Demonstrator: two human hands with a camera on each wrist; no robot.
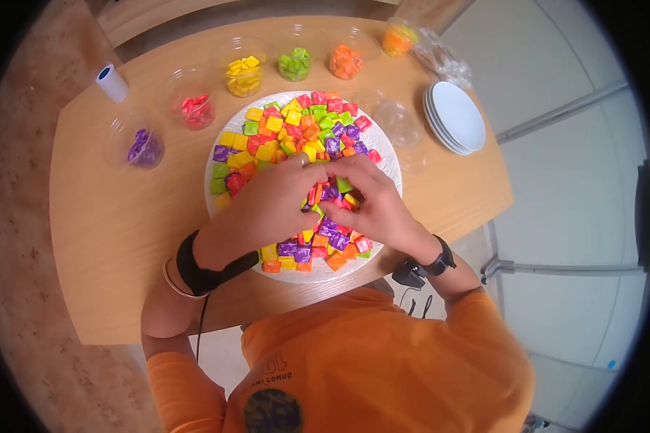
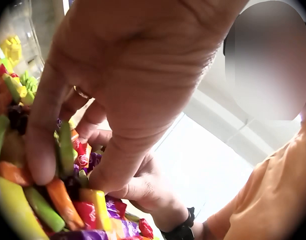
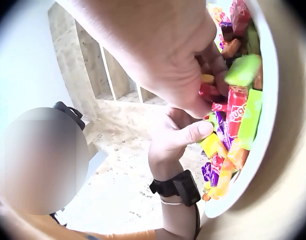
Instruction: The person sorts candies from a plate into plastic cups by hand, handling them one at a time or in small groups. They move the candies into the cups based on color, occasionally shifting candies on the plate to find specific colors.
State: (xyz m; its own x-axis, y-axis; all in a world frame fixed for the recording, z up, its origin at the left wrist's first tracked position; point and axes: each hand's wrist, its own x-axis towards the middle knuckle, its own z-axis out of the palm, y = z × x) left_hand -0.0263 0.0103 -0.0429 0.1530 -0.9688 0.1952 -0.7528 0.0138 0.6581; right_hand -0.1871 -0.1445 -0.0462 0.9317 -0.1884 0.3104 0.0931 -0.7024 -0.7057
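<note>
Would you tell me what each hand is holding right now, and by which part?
Both hands, left hand and right hand, dig curled fingers into the candies on the white plate; which candy is gripped, or where, cannot be told.

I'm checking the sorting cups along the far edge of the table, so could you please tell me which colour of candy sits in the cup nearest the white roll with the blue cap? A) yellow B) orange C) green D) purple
D: in the head view the cup of purple candies lies just below the white roll, while the red, yellow, green and orange cups stand further along the table.
</note>
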